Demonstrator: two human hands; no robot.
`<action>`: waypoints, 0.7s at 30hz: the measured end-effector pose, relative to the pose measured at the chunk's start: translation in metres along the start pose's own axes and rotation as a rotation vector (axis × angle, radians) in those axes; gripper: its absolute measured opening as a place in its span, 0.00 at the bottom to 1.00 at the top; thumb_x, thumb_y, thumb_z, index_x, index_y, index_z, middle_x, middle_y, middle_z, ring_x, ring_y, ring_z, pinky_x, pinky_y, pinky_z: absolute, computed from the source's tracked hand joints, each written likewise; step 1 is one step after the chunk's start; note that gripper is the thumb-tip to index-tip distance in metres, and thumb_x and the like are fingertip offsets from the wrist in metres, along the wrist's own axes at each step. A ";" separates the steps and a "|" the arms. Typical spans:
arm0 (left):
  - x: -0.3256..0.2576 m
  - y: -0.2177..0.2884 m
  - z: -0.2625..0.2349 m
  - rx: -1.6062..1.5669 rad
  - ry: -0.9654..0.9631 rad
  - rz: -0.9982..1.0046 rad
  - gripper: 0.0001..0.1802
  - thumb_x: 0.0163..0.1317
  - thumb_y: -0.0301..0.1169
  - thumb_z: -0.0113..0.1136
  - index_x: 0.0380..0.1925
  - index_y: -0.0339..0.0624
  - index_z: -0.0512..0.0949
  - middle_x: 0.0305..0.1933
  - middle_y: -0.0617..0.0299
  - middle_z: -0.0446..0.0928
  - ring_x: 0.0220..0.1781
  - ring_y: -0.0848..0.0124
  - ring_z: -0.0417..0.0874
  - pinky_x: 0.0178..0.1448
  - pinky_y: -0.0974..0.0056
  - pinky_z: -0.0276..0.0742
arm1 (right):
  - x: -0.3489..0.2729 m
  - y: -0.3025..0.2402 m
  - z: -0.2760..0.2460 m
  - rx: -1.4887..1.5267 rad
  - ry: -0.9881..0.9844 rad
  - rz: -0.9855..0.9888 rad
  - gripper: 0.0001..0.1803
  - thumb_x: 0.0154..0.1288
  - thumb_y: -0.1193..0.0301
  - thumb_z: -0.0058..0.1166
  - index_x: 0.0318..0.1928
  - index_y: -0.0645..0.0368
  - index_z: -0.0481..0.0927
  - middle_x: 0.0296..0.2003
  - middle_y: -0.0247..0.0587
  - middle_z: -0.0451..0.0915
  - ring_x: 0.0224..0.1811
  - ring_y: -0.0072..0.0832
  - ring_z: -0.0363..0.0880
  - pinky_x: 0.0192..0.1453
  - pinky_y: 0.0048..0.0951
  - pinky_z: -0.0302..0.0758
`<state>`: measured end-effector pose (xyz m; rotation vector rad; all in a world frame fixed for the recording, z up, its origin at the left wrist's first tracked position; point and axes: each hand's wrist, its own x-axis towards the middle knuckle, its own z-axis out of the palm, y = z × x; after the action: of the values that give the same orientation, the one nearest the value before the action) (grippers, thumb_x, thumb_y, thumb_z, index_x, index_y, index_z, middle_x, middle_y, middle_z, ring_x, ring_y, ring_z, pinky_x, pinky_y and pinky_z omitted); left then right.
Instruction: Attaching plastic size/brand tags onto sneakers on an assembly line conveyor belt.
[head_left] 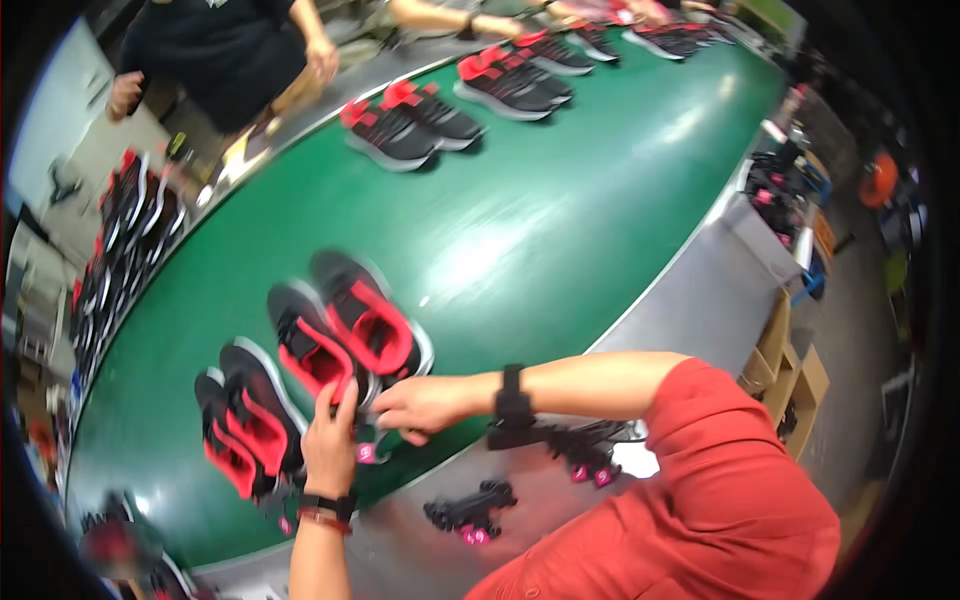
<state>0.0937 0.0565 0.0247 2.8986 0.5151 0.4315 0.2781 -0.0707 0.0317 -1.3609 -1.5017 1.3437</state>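
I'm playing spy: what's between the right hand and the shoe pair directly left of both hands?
The left hand, by the red-lined shoe, in the head view.

Nothing is showing legibly enough to read. A small, square, bright pink tag with a blurred white mark is hanging just below a pair of black shoes with red linings. More pink tags with white marks are lying on a tangled black bundle and, farther right, on a second black bundle. A pale print is showing on a co-worker's black shirt at the upper edge
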 end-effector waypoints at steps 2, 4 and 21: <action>-0.003 0.021 -0.015 0.033 -0.018 0.080 0.27 0.54 0.26 0.62 0.56 0.55 0.75 0.56 0.53 0.74 0.33 0.55 0.83 0.35 0.55 0.80 | 0.004 -0.005 -0.010 -0.178 0.022 -0.038 0.14 0.70 0.62 0.44 0.40 0.60 0.76 0.23 0.45 0.81 0.27 0.41 0.80 0.34 0.42 0.75; 0.001 0.020 -0.016 0.017 -0.051 0.084 0.20 0.55 0.28 0.62 0.50 0.53 0.77 0.54 0.53 0.74 0.30 0.55 0.83 0.33 0.55 0.79 | 0.000 -0.012 -0.016 -0.592 0.067 -0.137 0.14 0.69 0.60 0.47 0.39 0.57 0.76 0.25 0.44 0.81 0.30 0.44 0.80 0.36 0.43 0.75; -0.037 -0.020 -0.025 -0.293 -0.230 -0.273 0.10 0.57 0.20 0.52 0.39 0.36 0.76 0.41 0.46 0.73 0.44 0.44 0.76 0.46 0.49 0.73 | 0.039 -0.006 -0.049 -1.287 0.166 -0.461 0.24 0.54 0.46 0.60 0.30 0.54 0.72 0.30 0.36 0.72 0.37 0.34 0.72 0.42 0.34 0.70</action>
<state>0.0469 0.0647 0.0345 2.5077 0.7285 0.1192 0.3148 -0.0213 0.0433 -1.5507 -2.4667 -0.1704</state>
